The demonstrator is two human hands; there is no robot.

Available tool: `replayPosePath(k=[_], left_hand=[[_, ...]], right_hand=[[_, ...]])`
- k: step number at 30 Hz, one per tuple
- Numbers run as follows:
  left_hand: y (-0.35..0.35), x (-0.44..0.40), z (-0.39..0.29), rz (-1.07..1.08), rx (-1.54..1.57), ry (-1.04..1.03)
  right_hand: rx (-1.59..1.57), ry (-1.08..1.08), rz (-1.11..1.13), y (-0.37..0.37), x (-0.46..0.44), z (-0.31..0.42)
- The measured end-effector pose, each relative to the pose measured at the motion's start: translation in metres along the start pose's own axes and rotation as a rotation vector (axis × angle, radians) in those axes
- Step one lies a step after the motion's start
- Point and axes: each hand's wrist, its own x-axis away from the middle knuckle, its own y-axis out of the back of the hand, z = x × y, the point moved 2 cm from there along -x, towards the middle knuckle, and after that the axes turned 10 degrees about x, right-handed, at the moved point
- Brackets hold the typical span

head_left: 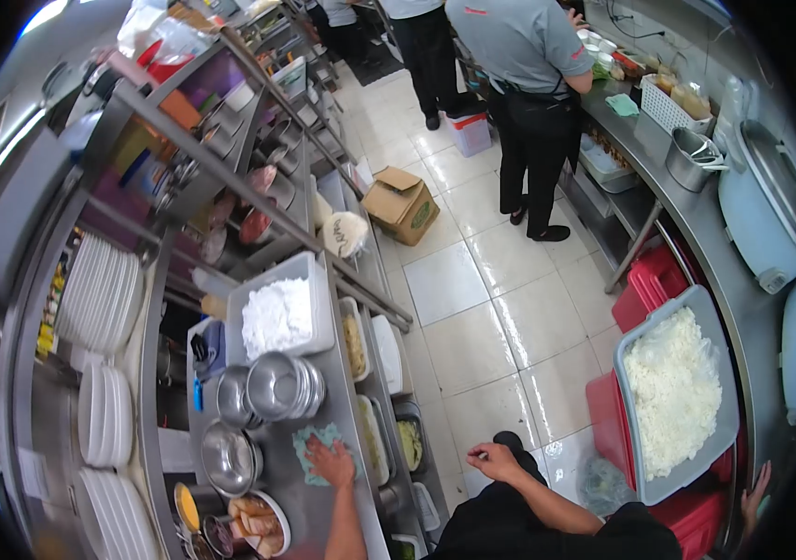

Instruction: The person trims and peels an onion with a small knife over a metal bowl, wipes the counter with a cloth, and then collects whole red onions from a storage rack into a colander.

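Spread wide, my left grip [331, 464] rests on a green cloth [328, 433] near the right edge of the table [309, 518], stacked bowls [276, 385] crowding just beyond; my right grip [494, 460] curls, contents unclear.

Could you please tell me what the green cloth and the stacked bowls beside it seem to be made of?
Green cloth: probably fabric, matte, from its soft, wrinkled edge. Stacked bowls: metal, likely stainless steel, polished, from their bright silvery reflections.

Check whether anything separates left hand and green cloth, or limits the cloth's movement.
Nothing visible between: the left hand lies on the green cloth. Steel bowls stand on the counter ahead and to the cloth's left, likely limiting it there.
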Motion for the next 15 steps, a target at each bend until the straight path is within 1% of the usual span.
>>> replayPosePath(k=[3,5,7,10,13,14,15], left_hand=[[-0.002,-0.011,0.012,0.003,-0.032,0.028],[-0.006,-0.02,0.017,-0.001,-0.063,0.067],[-0.007,-0.026,0.02,-0.004,-0.08,0.076],[-0.007,-0.035,0.02,0.01,-0.074,0.069],[-0.017,-0.047,0.041,0.013,-0.042,0.091],[-0.023,-0.054,0.048,-0.016,0.044,0.075],[-0.02,-0.057,0.051,-0.021,0.082,0.078]], right_hand=[[0.076,-0.104,0.051,0.004,-0.018,-0.058],[0.257,-0.205,0.121,0.014,-0.017,-0.089],[0.392,-0.316,0.212,0.01,-0.013,-0.134],[0.532,-0.352,0.416,-0.009,-0.003,-0.194],[0.559,-0.227,0.473,-0.003,-0.01,-0.192],[0.611,-0.248,0.483,0.007,-0.021,-0.179],[0.645,-0.205,0.485,0.011,-0.038,-0.177]])
